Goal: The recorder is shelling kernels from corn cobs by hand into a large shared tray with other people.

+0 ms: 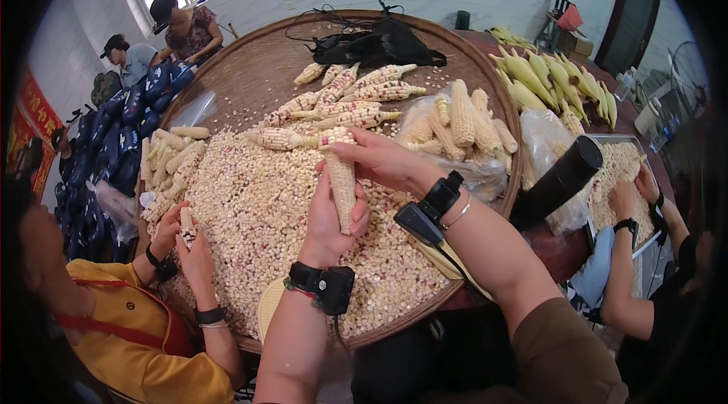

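A mostly stripped corn cob stands nearly upright above the loose kernels. Its pale shaft is bare, while some red and cream kernels still show around the upper end. My left hand wraps the lower part of the cob. At the top, my right hand grips the same cob, thumb and fingers against the kernel end. Beneath both hands spreads a thick layer of cream and reddish corn kernels. Just beyond lie several speckled ears of corn with their kernels on.
A round woven tray bears it all, with a black cloth bag at its far side. Bare cobs fill a plastic bag at right, near a black cylinder. Co-workers' hands work at left, with a small cob, and at right.
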Available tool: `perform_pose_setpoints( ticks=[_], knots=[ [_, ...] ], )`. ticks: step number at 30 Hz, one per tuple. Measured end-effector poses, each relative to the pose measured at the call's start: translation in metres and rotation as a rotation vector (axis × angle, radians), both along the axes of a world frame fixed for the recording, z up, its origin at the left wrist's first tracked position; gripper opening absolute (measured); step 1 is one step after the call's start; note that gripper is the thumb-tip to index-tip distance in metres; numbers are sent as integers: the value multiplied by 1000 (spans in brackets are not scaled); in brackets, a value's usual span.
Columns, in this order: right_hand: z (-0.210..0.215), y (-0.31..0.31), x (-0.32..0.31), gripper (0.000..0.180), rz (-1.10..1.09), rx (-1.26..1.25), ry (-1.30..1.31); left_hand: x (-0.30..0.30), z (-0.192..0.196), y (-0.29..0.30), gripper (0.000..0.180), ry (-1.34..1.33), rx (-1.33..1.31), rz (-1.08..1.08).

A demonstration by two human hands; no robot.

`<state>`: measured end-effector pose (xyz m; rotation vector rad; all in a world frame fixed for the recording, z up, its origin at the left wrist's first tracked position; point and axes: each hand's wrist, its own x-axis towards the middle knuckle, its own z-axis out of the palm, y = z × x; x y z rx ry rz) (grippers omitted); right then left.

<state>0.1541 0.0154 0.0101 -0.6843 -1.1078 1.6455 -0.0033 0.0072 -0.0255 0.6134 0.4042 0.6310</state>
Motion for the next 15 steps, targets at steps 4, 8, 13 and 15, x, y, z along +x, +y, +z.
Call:
perform_pose_setpoints(
  ticks=[4, 8, 13, 15],
  knots=[
    [-7, 3, -1, 64, -45, 44, -1, 6, -7, 4, 62, 71, 45, 88],
    [-11, 3, 2, 63, -127, 16, -161, 10, -12, 7, 53, 148, -45, 198],
    [-26, 10, -2, 67, -222, 71, -111, 10, -18, 3, 46, 232, 129, 252],
    [-24, 8, -1, 64, -280, 39, -108, 14, -20, -1, 45, 268, 171, 257]
  ],
)
